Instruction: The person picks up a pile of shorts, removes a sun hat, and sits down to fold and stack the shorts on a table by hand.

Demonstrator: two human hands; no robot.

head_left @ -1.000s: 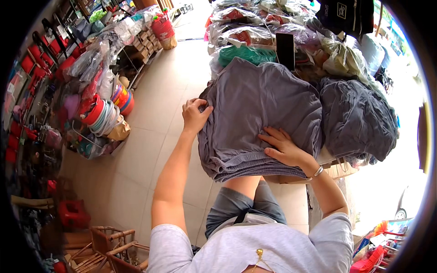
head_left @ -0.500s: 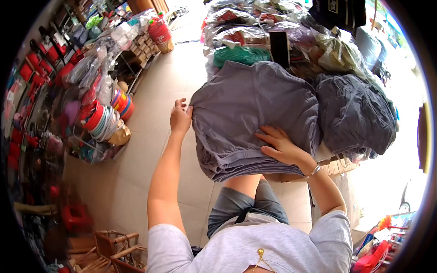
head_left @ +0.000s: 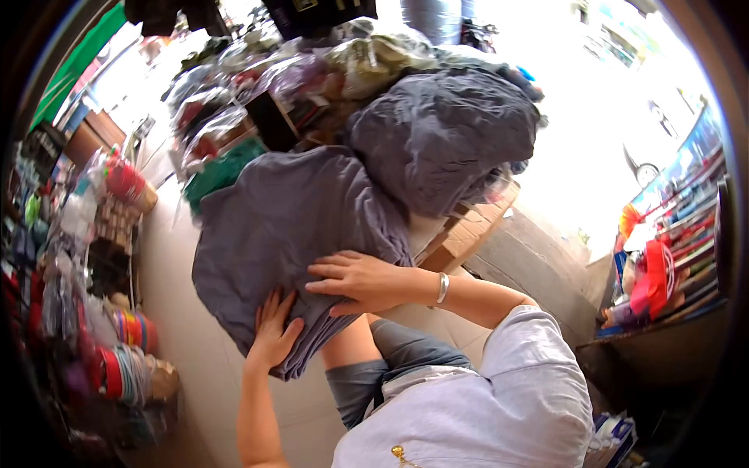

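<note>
A neat stack of folded grey garments (head_left: 273,210) lies in front of me, its layered edges showing at the near side. My right hand (head_left: 359,282), with a silver bangle on the wrist, rests flat on top near the front edge, fingers stretched out. Just left of it, my left hand (head_left: 275,331) lies on the near left part of the stack, fingers spread upward and thumb apart. Neither hand grips the cloth. Beyond the stack to the right sits a bulky, crumpled heap of the same grey cloth (head_left: 452,132).
Plastic-wrapped goods (head_left: 289,78) are piled behind the garments, with a green bag (head_left: 222,171) at the left. A cardboard box (head_left: 468,242) stands under the heap. Crowded shelves (head_left: 101,234) line the left; a rack of colourful goods (head_left: 663,273) stands at right.
The view has swung to the right. My left hand has moved from the stack's left side onto its front edge, close to my right hand, which still lies on top.
</note>
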